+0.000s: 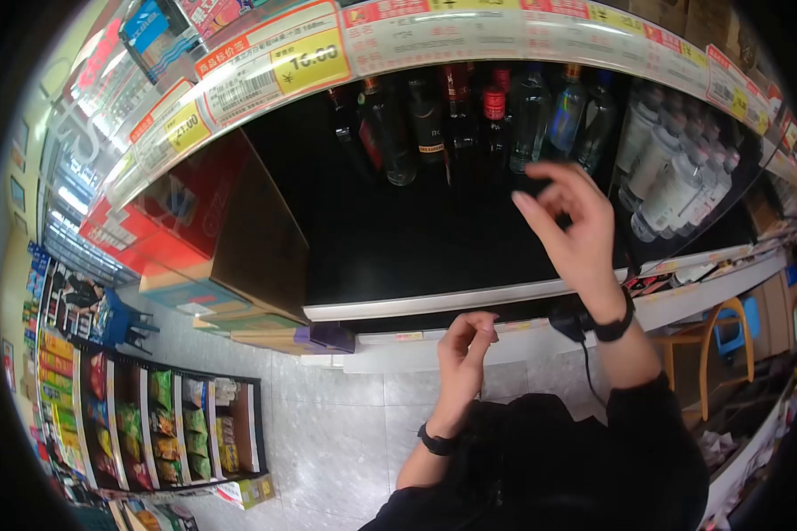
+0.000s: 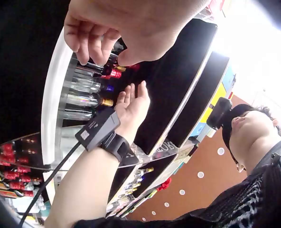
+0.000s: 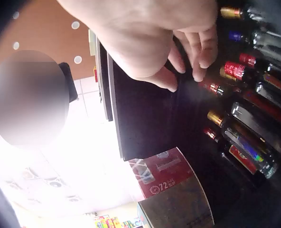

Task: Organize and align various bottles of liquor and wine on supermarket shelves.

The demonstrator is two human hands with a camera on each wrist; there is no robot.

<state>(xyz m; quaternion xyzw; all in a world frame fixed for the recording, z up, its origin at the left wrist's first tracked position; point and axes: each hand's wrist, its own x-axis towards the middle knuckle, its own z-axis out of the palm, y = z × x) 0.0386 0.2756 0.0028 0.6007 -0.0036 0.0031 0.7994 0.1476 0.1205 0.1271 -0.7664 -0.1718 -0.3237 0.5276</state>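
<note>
Several glass bottles stand in a row on a black shelf (image 1: 381,257), among them a red-capped dark bottle (image 1: 494,124) and a clear bottle (image 1: 530,119). My right hand (image 1: 576,226) is raised over the shelf near the clear bottle, fingers loosely bent and thumb apart, holding nothing. In the right wrist view, the fingers of the right hand (image 3: 154,38) are close to a red-capped bottle (image 3: 214,88); whether they touch is unclear. Lower and nearer my body, my left hand (image 1: 463,358) hangs before the shelf's front edge, fingers loosely curled around nothing.
Wrapped clear bottles (image 1: 677,181) stand at the shelf's right side. A red carton (image 1: 186,212) and a brown one flank its left. Price labels (image 1: 279,71) line the upper shelf edge. Behind are a snack rack (image 1: 155,416) and a wooden chair (image 1: 707,354). A cable hangs from the right wrist.
</note>
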